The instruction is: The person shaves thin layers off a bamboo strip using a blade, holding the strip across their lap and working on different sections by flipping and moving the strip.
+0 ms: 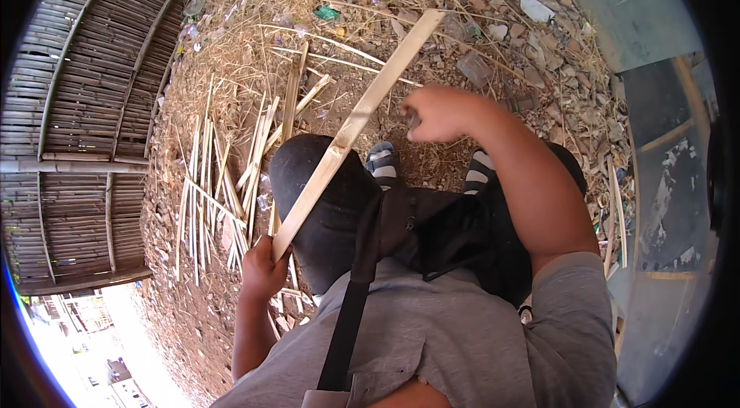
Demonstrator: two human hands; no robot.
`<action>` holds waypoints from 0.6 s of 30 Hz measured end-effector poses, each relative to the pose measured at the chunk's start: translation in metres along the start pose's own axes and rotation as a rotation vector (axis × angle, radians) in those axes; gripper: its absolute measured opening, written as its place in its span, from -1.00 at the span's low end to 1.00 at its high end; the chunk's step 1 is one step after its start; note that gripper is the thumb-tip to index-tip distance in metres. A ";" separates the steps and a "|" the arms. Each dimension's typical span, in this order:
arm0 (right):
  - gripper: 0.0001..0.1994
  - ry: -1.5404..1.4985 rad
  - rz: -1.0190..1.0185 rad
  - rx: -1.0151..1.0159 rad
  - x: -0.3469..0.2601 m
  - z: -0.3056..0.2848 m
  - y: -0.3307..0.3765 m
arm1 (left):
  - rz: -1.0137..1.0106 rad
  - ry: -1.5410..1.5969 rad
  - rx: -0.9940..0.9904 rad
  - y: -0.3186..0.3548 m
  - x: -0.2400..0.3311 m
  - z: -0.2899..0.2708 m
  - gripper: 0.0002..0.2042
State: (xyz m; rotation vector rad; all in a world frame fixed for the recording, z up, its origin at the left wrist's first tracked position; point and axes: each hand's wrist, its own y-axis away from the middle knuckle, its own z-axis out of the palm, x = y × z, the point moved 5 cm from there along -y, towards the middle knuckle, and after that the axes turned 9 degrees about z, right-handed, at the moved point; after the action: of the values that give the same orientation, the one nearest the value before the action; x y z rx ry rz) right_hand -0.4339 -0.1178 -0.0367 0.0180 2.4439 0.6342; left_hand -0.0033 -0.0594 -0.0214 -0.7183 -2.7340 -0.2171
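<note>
Bamboo strip held across the knees
The strip [356,124] is gripped at its near end by the left hand [262,269]; the right hand [432,113], fisted beside mid-strip, holds something unclear. A steady, low grip is advised.

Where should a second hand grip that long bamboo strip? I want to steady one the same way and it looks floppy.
Probably mid-length, coming from the right side. The bamboo strip is long, flat and thin, slanting up and away over the knee, and the left hand already clamps its near end. The far end hangs free over the rubble. The right hand sits beside the middle, where the flat faces suit a pinch.
</note>
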 end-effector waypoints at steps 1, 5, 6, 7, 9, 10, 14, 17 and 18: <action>-0.43 -0.006 -0.005 -0.004 -0.008 -0.003 0.003 | 0.007 -0.018 0.009 0.001 0.001 -0.003 -0.72; -0.52 -0.082 -0.065 0.106 0.021 -0.016 -0.002 | 0.003 -0.010 0.018 0.001 -0.007 0.007 -0.73; -0.59 -0.181 -0.027 0.261 0.043 -0.027 -0.003 | 0.010 -0.006 0.023 -0.001 -0.004 0.008 -0.73; -0.59 -0.173 -0.032 0.263 0.055 -0.039 -0.002 | 0.013 0.001 0.039 -0.001 -0.002 0.008 -0.73; -0.73 -0.584 0.194 0.128 0.081 -0.051 0.004 | 0.008 0.011 0.028 -0.001 0.000 0.008 -0.71; -0.73 -0.581 0.198 0.128 0.077 -0.047 0.005 | 0.008 0.016 0.026 -0.001 0.001 0.007 -0.71; -0.74 -0.471 0.165 0.066 0.034 -0.003 -0.009 | 0.045 -0.025 0.021 -0.002 0.011 0.001 -0.71; -0.58 -0.023 -0.304 0.062 -0.002 0.022 -0.013 | -0.034 -0.015 -0.021 0.001 0.003 -0.003 -0.70; -0.51 -0.018 -0.278 0.046 0.001 0.016 -0.016 | -0.038 -0.021 -0.022 0.001 0.004 -0.003 -0.70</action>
State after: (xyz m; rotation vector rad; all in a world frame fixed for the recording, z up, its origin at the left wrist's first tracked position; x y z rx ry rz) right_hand -0.4235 -0.1243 -0.0559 -0.2915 2.3845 0.4523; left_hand -0.0051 -0.0573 -0.0176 -0.6782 -2.7716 -0.2504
